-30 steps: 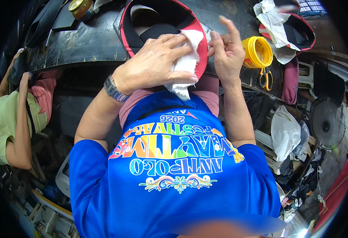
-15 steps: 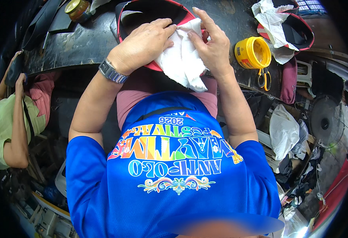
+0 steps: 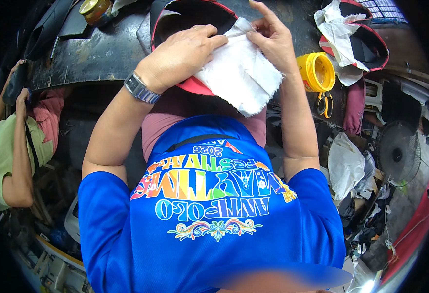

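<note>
A piece of white cloth (image 3: pixel 246 73) with frayed edges hangs over the rim of a hollow black piece with red edging (image 3: pixel 195 86), its kind unclear, at the table's near edge. My left hand (image 3: pixel 182 56), a metal watch on its wrist, lies across the piece's rim and is closed on the cloth's left side; its thumb is partly hidden. On the cloth's right edge, my right hand (image 3: pixel 273 41) pinches the fabric between thumb and bent fingers, with one finger sticking up. The cloth's lower corner hangs loose above my lap.
An open yellow tub (image 3: pixel 317 73) stands right of my right hand, with orange-handled scissors (image 3: pixel 325 105) beside it. Farther right lies a similar red-edged black piece (image 3: pixel 371 46) with white cloth. A jar (image 3: pixel 96 10) is at the back left. Another person's arm (image 3: pixel 21 166) shows at far left.
My right hand has moved right and slightly up with the cloth's edge. The cloth is now spread wider and flatter; before, it was more bunched. My left hand has shifted slightly right.
</note>
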Motion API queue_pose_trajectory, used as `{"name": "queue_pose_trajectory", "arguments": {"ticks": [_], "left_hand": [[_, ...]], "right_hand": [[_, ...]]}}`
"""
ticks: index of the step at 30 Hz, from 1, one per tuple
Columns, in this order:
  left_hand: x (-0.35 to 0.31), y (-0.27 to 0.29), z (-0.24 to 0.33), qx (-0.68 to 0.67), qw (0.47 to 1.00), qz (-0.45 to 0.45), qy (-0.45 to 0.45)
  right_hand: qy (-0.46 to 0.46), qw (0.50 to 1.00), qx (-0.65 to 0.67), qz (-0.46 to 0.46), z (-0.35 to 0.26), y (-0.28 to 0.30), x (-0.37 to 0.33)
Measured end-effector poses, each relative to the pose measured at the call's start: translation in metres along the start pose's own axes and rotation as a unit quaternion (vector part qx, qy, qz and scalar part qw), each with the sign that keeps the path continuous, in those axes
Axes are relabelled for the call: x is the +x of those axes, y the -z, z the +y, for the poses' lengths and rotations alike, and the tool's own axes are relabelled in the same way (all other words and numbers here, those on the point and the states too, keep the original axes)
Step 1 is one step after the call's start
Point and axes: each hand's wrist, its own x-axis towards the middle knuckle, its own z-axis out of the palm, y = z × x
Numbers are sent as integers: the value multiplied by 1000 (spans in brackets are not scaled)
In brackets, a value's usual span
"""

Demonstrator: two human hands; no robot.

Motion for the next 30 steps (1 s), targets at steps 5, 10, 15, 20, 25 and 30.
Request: {"name": "queue_pose_trajectory", "arguments": {"ticks": [5,10,15,20,25,30], "left_hand": [[-1,-4,0,23,999,-24,23],[7,-1,-3,62,996,-61,21],[20,3,-2,97,987,-128,24],[24,6,0,114,984,-137,22],[26,5,0,95,983,-150,36],[24,4,0,99,985,-138,30]], "right_hand": [[14,1000,-22,-13,-11,0,1],[96,982,-161,24,9,-7,14],[-11,990,-102,100,2,1,19],[128,984,49,116,-48,22,1],[94,987,-128,31,-28,-18,-40],[55,964,-251,70,9,-23,-41]]}}
